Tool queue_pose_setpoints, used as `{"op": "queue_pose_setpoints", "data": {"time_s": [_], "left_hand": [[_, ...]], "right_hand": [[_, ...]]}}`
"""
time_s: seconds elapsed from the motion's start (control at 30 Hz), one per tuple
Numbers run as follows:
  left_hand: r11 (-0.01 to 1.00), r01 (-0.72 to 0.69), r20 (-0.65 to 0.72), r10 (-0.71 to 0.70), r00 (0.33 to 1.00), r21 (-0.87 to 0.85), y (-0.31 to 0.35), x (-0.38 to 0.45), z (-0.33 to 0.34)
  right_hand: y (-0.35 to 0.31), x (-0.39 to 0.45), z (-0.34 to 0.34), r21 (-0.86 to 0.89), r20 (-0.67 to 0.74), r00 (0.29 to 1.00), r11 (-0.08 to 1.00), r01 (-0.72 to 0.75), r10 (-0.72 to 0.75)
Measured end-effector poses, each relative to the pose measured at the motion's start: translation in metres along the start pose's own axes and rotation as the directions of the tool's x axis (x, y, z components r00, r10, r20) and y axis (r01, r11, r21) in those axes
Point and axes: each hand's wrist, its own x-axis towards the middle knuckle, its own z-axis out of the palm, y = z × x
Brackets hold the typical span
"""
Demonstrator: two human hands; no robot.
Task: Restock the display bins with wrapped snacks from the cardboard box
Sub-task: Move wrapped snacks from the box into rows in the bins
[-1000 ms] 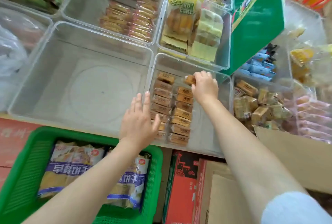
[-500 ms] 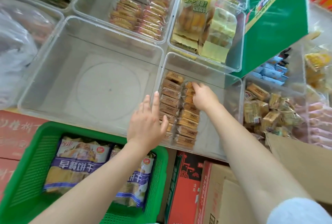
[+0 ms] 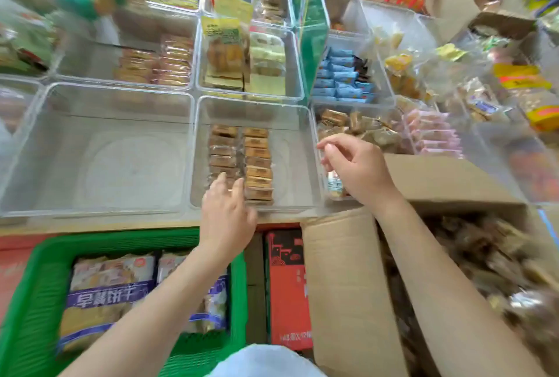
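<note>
A clear display bin [image 3: 296,122] in the middle holds two neat rows of brown wrapped snacks [image 3: 256,162]. My left hand [image 3: 227,213] lies at the bin's near edge, fingers straight and touching the nearest snacks of the left row. My right hand [image 3: 357,168] hovers over the bin's right wall, fingers loosely curled, holding nothing. At the lower right stands the open cardboard box [image 3: 341,286], filled with brown wrapped snacks [image 3: 490,258]; my right forearm crosses over it.
A large clear bin [image 3: 99,116] sits left of the stocked one. Further bins of snacks fill the back and right. A green basket [image 3: 33,301] with bagged goods and a red carton [image 3: 287,286] stand below the counter edge. A green sign [image 3: 311,20] stands upright behind.
My right hand has let go of the snack rows and pulled back right, out of the bin toward the cardboard box. The view swung right, bringing the open box into sight.
</note>
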Motion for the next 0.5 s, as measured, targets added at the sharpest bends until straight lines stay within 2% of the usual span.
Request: {"op": "queue_pose_setpoints", "data": {"time_s": [0.1, 0.2, 0.27, 0.33, 0.4, 0.5], "left_hand": [[0.933, -0.184, 0.014, 0.198, 0.980, -0.310, 0.074, -0.044, 0.005], [0.838, -0.189, 0.062, 0.255, 0.965, -0.511, 0.141, -0.090, 0.020], [0.818, -0.176, 0.101, 0.274, 0.957, -0.548, 0.172, -0.114, 0.038], [0.830, -0.152, 0.123, 0.255, 0.959, -0.537, 0.187, -0.127, 0.055], [0.812, -0.036, 0.162, 0.160, 0.974, -0.583, 0.191, -0.132, 0.065], [0.760, 0.062, 0.187, 0.080, 0.979, -0.647, 0.189, -0.133, 0.066]], "right_hand": [[0.022, -0.058, -0.036, 0.022, -0.103, 0.994, 0.999, -0.024, 0.026], [0.055, -0.113, -0.066, 0.012, -0.181, 0.981, 0.998, -0.067, 0.068], [0.078, -0.146, -0.082, 0.025, -0.197, 0.971, 0.990, -0.136, 0.138], [0.099, -0.172, -0.094, -0.023, -0.110, 0.972, 0.977, -0.213, 0.209], [0.114, -0.192, -0.104, -0.142, 0.089, 0.956, 0.953, -0.266, 0.280], [0.132, -0.209, -0.103, -0.332, 0.356, 0.854, 0.905, -0.264, 0.380]]}}
